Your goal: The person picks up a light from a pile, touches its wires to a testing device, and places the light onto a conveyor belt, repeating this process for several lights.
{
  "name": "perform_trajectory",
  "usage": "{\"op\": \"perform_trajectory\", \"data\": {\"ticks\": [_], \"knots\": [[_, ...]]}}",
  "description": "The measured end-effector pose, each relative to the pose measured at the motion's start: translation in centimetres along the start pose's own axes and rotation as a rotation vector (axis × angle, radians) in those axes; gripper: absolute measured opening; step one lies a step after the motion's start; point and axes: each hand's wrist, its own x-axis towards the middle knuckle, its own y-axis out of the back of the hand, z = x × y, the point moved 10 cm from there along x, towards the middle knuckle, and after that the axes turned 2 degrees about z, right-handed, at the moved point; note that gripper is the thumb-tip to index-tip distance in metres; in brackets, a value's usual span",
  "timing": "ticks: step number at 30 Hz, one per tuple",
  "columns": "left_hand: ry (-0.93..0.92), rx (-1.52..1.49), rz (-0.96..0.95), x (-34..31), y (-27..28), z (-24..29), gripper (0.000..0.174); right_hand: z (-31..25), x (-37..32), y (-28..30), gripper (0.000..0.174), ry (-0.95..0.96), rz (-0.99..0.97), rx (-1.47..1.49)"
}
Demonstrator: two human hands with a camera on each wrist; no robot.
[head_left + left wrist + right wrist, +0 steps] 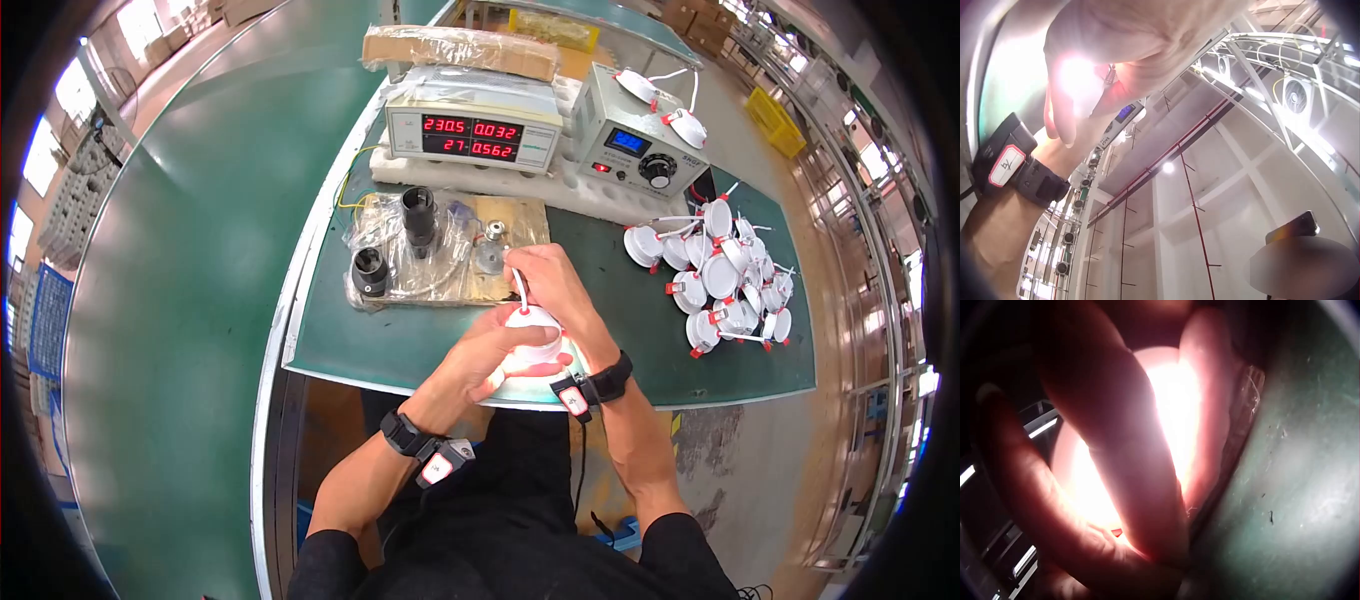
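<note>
A round white downlight (530, 340) glows in my left hand (485, 350), which grips it with the thumb across its back, at the table's front edge. In the left wrist view the lit face (1082, 78) is overexposed. In the right wrist view, fingers (1138, 444) lie across the bright face. A white cable (520, 288) rises from the downlight to my right hand (555, 285), whose curled fingers pinch its end beside a metal contact piece (491, 252) on the plastic-wrapped board (455, 290). The cable's tip is hidden by the fingers.
Two black sockets (418, 215) stand on the board. Behind it sits a meter (470, 135) with red digits, next to a grey box (640, 140) with a knob and blue display. Several white downlights (720, 275) are heaped at right; two more lie on the grey box.
</note>
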Motion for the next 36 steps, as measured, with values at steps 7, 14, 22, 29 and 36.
{"op": "perform_trajectory", "data": {"ticks": [7, 14, 22, 29, 36], "knots": [[-0.003, -0.007, 0.037, 0.1, -0.4, 0.0, 0.030, -0.2, 0.0, 0.3, 0.037, 0.026, -0.001, -0.004], [0.016, 0.017, 0.040, 0.4, 0.2, -0.5, 0.032, 0.6, 0.4, 0.3, 0.035, 0.023, -0.003, -0.013], [-0.003, 0.004, 0.019, 0.3, 0.0, -0.2, 0.034, 0.9, 0.7, 0.4, 0.034, 0.035, 0.003, -0.024], [-0.021, -0.027, 0.048, 0.0, 0.3, 0.2, 0.028, 0.7, 0.7, 0.1, 0.035, 0.008, 0.001, -0.007], [-0.534, 0.324, 0.456, -15.3, 7.0, 7.4, 0.031, -3.9, -4.4, 7.0, 0.030, 0.331, 0.310, -0.355]]}}
